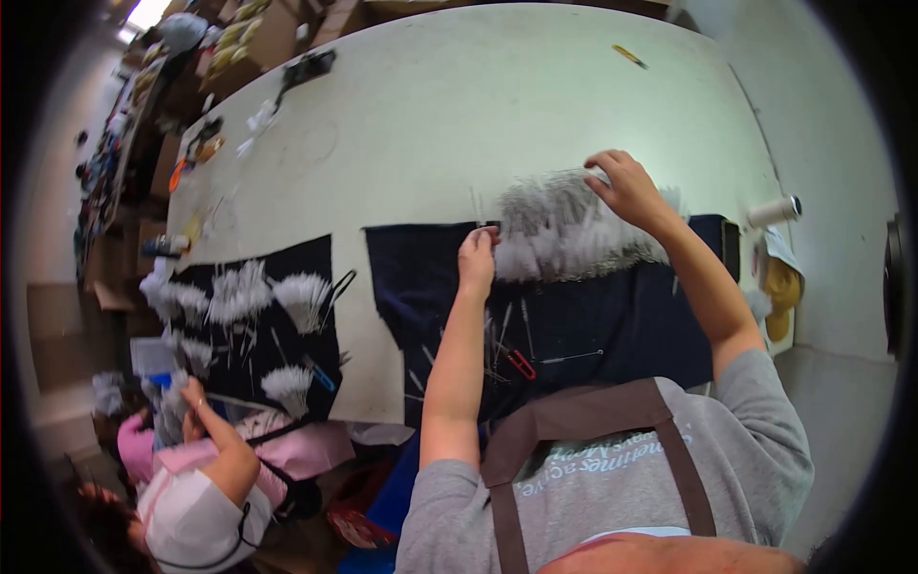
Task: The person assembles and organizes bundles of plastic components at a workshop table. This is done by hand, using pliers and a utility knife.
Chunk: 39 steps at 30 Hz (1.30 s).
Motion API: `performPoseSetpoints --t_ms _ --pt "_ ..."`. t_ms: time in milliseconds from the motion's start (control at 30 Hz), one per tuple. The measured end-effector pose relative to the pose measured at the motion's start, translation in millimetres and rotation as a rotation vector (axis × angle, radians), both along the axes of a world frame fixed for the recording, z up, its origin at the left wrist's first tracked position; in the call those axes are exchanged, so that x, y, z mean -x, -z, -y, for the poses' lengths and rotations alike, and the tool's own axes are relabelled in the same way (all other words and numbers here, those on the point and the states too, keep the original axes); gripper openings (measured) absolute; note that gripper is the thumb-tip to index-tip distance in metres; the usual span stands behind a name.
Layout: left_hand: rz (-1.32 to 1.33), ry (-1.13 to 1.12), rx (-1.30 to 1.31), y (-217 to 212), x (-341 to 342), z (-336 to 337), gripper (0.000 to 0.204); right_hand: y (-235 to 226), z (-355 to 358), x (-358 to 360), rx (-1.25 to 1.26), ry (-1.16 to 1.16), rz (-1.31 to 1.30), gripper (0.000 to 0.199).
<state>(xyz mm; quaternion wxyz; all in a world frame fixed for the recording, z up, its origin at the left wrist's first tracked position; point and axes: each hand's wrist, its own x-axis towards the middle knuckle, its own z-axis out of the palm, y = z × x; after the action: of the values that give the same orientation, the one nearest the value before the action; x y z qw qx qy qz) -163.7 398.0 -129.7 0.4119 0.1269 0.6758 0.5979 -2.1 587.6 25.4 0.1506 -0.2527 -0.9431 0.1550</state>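
Note:
A wide heap of thin wire brushes with white bristles [564, 230] lies at the far edge of a dark blue cloth [631, 316]. At its left end, my left hand [476, 260] is closed, with thin wire brushes [475, 204] standing up from its fingertips. A small dark piece shows beside those fingers; its kind is unclear. Over the heap's far right side, my right hand [626, 187] has thumb and fingers apart, fingertips close to the wire ends. Nearer me on the cloth are several loose brushes [574, 358] and a red-handled tool [519, 363].
To the left, another dark cloth [277, 349] carries several bundles of white brushes [239, 292] and a blue-handled tool [322, 376]. A co-worker [206, 497] sits there, hands at brushes. A yellow cutter [629, 56] lies far back; a white roll [775, 211] is at the right edge.

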Motion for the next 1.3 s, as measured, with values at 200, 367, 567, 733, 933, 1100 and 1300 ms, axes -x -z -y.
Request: performPoseSetpoints --t_ms 200,367,567,733,933,1100,1300 --pt "-0.008 -0.071 -0.118 -6 0 63 0.021 27 39 18 0.05 -0.251 0.066 0.016" --pt "0.025 -0.317 -0.118 33 1 175 0.023 30 79 41 0.157 -0.323 0.164 0.017" --pt "-0.318 -0.729 0.273 119 -20 368 0.026 28 132 77 0.223 -0.49 0.284 0.019" --pt "-0.25 -1.009 0.317 113 -20 477 0.024 39 147 71 0.188 -0.52 0.344 0.024" --pt "0.156 -0.929 0.202 68 -17 441 0.025 17 59 35 -0.031 -0.138 0.235 0.024" --pt "0.172 -0.712 0.116 66 -11 374 0.025 -19 0 -7 0.007 0.329 0.242 0.031" --pt "-0.142 -0.157 0.041 33 7 175 0.024 10 -45 -90 0.162 0.537 0.547 0.064"
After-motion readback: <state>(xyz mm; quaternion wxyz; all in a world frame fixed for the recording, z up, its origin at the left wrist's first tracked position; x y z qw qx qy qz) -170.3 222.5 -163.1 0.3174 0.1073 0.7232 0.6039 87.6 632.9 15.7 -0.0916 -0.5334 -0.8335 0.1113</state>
